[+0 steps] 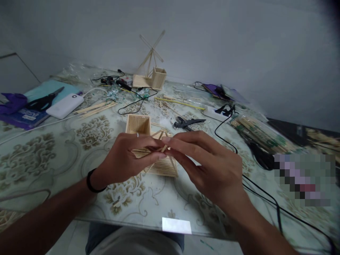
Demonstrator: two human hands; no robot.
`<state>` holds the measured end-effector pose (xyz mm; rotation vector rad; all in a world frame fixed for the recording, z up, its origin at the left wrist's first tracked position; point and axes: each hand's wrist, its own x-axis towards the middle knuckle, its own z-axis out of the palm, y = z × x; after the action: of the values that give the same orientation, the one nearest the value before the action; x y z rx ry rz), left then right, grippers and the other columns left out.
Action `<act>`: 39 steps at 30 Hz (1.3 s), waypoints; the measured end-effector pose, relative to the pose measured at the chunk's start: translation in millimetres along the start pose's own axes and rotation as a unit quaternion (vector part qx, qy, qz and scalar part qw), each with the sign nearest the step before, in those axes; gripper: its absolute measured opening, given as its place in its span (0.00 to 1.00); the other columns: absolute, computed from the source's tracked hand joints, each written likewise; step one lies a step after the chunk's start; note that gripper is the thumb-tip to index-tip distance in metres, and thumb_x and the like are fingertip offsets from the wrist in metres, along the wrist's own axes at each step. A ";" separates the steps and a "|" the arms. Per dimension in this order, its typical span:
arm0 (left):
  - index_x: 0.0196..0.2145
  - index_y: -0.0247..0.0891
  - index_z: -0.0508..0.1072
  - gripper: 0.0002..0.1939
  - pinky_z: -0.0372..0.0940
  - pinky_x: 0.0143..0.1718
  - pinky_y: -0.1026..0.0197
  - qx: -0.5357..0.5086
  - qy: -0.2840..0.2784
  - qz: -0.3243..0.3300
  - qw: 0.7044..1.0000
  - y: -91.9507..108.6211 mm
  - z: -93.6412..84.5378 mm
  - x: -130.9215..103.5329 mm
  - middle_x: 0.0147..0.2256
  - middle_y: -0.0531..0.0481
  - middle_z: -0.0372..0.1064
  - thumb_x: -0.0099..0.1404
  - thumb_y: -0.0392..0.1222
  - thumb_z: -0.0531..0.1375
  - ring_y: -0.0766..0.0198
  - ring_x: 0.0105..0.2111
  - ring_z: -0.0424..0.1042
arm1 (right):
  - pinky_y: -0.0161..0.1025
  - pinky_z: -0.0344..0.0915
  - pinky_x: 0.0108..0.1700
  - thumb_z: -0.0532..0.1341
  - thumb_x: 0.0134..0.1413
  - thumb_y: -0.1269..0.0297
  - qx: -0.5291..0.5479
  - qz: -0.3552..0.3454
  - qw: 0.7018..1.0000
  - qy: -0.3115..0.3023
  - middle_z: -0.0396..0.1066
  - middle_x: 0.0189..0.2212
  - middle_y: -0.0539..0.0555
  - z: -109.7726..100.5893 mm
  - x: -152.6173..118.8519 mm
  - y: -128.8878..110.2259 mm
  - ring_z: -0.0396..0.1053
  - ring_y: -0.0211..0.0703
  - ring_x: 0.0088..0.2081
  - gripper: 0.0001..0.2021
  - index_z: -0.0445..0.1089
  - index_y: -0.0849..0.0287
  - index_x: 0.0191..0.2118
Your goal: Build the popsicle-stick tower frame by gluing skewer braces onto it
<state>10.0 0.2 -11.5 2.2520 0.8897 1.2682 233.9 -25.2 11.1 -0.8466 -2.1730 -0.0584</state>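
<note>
Over the table's middle, the fingertips of my left hand (132,152) and my right hand (209,163) meet, both closed in a pinch on a short wooden stick (164,148). It sits near the top of a frame of thin sticks (172,163) that slants up from a slatted wooden base (162,170). A square, open-topped box of sticks (138,124) stands at the base's far left corner. My fingers hide part of the frame, and I cannot tell whether the short stick is joined to it.
Behind stands a stick windmill model (152,53). Cutting pliers (188,123) lie beyond my right hand. To the left are a white power bank (65,105), scissors (46,100) and loose sticks (98,108). A bag of sticks (262,132) and black cables (265,194) occupy the right.
</note>
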 end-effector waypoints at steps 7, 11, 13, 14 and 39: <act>0.38 0.41 0.85 0.05 0.72 0.35 0.71 0.008 0.010 -0.005 1.000 -0.2 1.1 0.7 0.34 0.55 0.87 0.65 0.35 0.76 0.67 0.30 0.84 | 0.37 0.80 0.47 0.69 0.68 0.75 0.096 0.078 0.992 0.004 0.82 0.45 0.52 4.4 -5.5 -0.7 0.82 0.40 0.40 0.21 0.73 0.53 0.63; 0.37 0.41 0.85 0.06 0.74 0.38 0.71 -0.007 0.012 -0.012 1.000 -0.1 2.9 0.4 0.35 0.55 0.88 0.64 0.34 0.77 0.66 0.32 0.86 | 0.37 0.80 0.46 0.69 0.68 0.75 0.115 0.092 0.989 -0.009 0.82 0.46 0.53 4.0 -6.8 0.6 0.81 0.39 0.40 0.19 0.74 0.53 0.60; 0.38 0.41 0.85 0.05 0.76 0.40 0.69 -0.022 0.013 -0.022 0.999 -0.7 3.8 -0.4 0.37 0.54 0.88 0.66 0.35 0.76 0.65 0.34 0.87 | 0.37 0.80 0.46 0.69 0.68 0.75 0.121 0.094 0.988 -0.010 0.82 0.45 0.52 3.9 -6.7 1.4 0.81 0.40 0.39 0.19 0.74 0.53 0.60; 0.38 0.41 0.85 0.05 0.76 0.41 0.69 -0.029 0.014 -0.026 0.999 -1.0 4.3 -0.8 0.38 0.54 0.88 0.67 0.35 0.75 0.64 0.35 0.87 | 0.37 0.80 0.45 0.69 0.68 0.74 0.125 0.097 0.987 -0.008 0.82 0.45 0.52 4.0 -6.7 1.8 0.81 0.40 0.39 0.19 0.74 0.53 0.60; 0.36 0.44 0.84 0.04 0.76 0.36 0.69 -0.142 0.032 -0.092 0.985 4.6 8.8 -1.4 0.34 0.57 0.86 0.68 0.36 0.73 0.68 0.32 0.84 | 0.35 0.76 0.43 0.68 0.68 0.73 0.182 0.127 0.974 -0.039 0.81 0.38 0.49 1.8 -3.7 0.9 0.78 0.37 0.37 0.08 0.75 0.55 0.49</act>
<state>18.6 -4.4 -13.9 1.8740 0.8564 1.2979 235.0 -25.9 7.1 -0.9135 -2.0395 0.4947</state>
